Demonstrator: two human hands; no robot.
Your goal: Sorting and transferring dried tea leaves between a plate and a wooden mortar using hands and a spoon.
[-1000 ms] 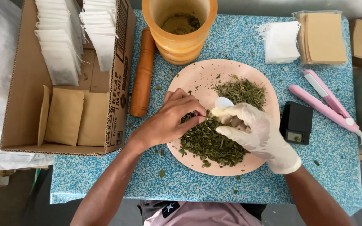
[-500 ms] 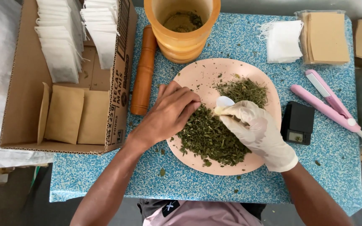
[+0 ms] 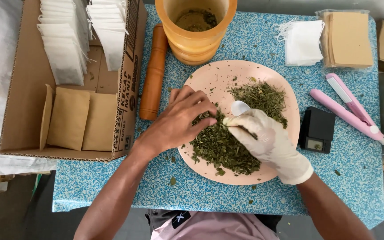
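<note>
Over a pink plate [image 3: 210,80] on a speckled blue table [image 3: 112,186], the bare left hand [image 3: 181,120] has crept rightward to meet the gloved right hand [image 3: 267,142], fingers curled into the dried green leaves [image 3: 221,146] heaped near-centre. The gloved fingers pinch a white spoon [image 3: 240,107]. The hands are now gathering one portion together.

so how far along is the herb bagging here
Done: rows of white filled-looking sachets and tan envelopes sit in the cardboard box. In hand: left hand and gloved right hand work the dried leaves with a white spoon. Left: much herb on the pink plate, empty bags.
</note>
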